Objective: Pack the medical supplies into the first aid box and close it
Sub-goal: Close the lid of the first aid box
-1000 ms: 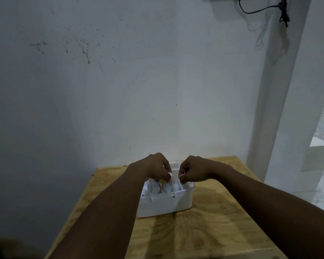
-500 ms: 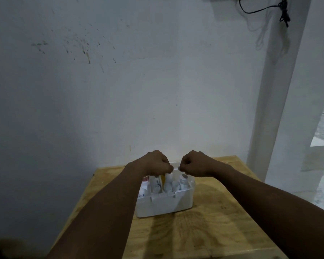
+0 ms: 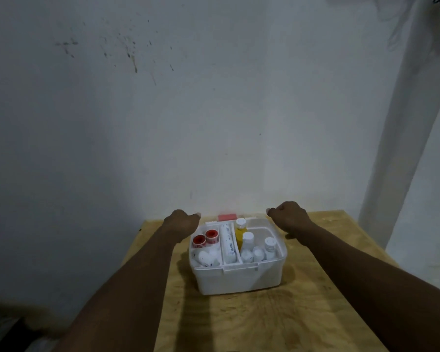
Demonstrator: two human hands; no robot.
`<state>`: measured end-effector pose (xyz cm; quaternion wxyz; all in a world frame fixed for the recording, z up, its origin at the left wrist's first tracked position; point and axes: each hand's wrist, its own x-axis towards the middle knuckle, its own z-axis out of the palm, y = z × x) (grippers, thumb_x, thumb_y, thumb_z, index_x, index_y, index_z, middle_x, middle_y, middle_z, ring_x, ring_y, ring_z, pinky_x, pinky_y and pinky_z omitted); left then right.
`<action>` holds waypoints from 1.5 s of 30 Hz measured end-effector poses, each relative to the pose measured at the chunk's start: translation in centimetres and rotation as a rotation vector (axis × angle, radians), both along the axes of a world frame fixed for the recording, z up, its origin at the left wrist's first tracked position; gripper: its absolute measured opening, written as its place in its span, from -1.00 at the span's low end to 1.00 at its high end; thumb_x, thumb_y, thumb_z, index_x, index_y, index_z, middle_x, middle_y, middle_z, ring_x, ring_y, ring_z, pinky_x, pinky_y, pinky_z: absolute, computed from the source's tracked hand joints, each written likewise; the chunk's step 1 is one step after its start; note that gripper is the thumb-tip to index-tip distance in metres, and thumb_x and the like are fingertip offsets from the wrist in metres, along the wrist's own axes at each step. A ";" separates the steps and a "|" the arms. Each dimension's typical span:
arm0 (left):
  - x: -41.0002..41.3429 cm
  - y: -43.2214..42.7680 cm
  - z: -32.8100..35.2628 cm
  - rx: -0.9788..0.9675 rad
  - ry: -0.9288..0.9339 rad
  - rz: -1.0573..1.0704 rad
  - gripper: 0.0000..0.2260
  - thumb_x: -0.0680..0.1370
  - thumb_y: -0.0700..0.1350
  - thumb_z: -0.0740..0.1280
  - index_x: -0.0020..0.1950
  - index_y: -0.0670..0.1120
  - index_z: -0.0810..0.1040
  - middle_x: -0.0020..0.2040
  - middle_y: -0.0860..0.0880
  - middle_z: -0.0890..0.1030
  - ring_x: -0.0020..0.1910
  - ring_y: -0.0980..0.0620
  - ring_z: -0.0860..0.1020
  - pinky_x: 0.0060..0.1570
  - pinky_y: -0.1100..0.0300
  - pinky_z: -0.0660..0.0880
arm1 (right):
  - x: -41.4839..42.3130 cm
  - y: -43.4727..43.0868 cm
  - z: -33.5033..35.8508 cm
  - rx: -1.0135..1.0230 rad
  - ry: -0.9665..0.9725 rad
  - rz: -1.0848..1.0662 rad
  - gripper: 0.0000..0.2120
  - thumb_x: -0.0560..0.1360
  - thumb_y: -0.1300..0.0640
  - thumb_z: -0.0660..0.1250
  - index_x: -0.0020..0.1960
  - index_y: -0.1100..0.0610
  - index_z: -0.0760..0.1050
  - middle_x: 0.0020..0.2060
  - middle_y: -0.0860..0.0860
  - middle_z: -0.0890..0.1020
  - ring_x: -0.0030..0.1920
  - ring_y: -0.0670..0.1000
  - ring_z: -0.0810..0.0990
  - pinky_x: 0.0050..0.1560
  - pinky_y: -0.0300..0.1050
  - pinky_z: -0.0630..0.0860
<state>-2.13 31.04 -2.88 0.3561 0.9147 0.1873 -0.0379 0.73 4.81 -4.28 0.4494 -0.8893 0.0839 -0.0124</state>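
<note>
Head view: left hand (image 3: 182, 223) and right hand (image 3: 288, 218) both reach to the far corners of the box (image 3: 239, 278), fingers curled narrow. Whether either grip holds anything, cannot tell; fingertips face away. Between the hands, at the box's far edge, a red piece (image 3: 226, 217), likely part of the lid lying behind; lid itself barely visible. Nearer than the grips, box open and full: tape rolls (image 3: 205, 238) left, tube (image 3: 228, 243) in the middle slot, yellow bottle (image 3: 240, 231) and white bottles (image 3: 257, 248) right. Judged: packing done, closing left, lid to swing over. Nothing loose on the tabletop (image 3: 264, 321), pale wood. Stained white wall (image 3: 163, 110) just behind; pillar (image 3: 401, 148) to the right. Dim light.
</note>
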 end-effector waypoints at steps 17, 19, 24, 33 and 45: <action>2.1 0.5 -1.5 -0.329 -0.021 0.172 -0.76 0.59 -0.08 0.32 0.10 -0.26 0.55 -0.03 -0.20 0.67 -0.16 -0.13 0.64 -0.06 0.01 0.58 | 3.0 1.2 -2.0 0.212 0.028 -0.101 -0.86 0.41 0.30 0.26 -0.32 0.25 0.39 -0.41 0.11 0.42 -0.38 0.07 0.38 -0.37 -0.16 0.31; 2.1 0.4 -1.6 -0.339 -0.042 0.187 -0.76 0.58 -0.08 0.35 0.09 -0.26 0.55 -0.04 -0.19 0.67 -0.16 -0.13 0.65 -0.03 0.00 0.61 | 2.7 1.2 -2.0 0.213 -0.003 -0.111 -0.87 0.41 0.28 0.25 -0.31 0.26 0.46 -0.36 0.12 0.47 -0.34 0.08 0.41 -0.35 -0.15 0.34; 2.2 0.2 -1.5 -0.409 -0.116 0.215 -0.74 0.56 -0.07 0.38 0.12 -0.24 0.54 -0.06 -0.17 0.67 -0.13 -0.15 0.67 0.09 -0.09 0.63 | 2.8 1.4 -2.1 0.236 -0.074 -0.098 -0.82 0.46 0.26 0.30 -0.01 0.21 0.64 -0.08 0.05 0.59 0.02 0.10 0.54 0.09 0.00 0.54; 2.1 0.0 -1.0 -0.479 -0.139 0.210 -0.69 0.62 0.00 0.31 0.26 -0.17 0.47 0.03 -0.15 0.65 -0.01 -0.15 0.63 0.20 -0.10 0.57 | 2.7 1.2 -1.4 0.330 -0.036 -0.010 -0.91 0.24 0.09 0.26 -0.25 0.05 0.47 -0.22 0.00 0.53 -0.06 0.13 0.60 -0.12 -0.04 0.47; 0.1 0.3 1.1 -0.508 -0.093 0.142 -0.74 0.64 -0.05 0.17 0.26 -0.14 0.46 0.20 -0.13 0.57 0.16 -0.14 0.53 0.19 -0.06 0.44 | 0.2 0.5 1.4 0.281 -0.043 0.020 -0.65 0.38 0.20 0.25 0.09 0.39 0.51 -0.17 0.09 0.54 -0.13 0.07 0.47 0.18 0.32 0.50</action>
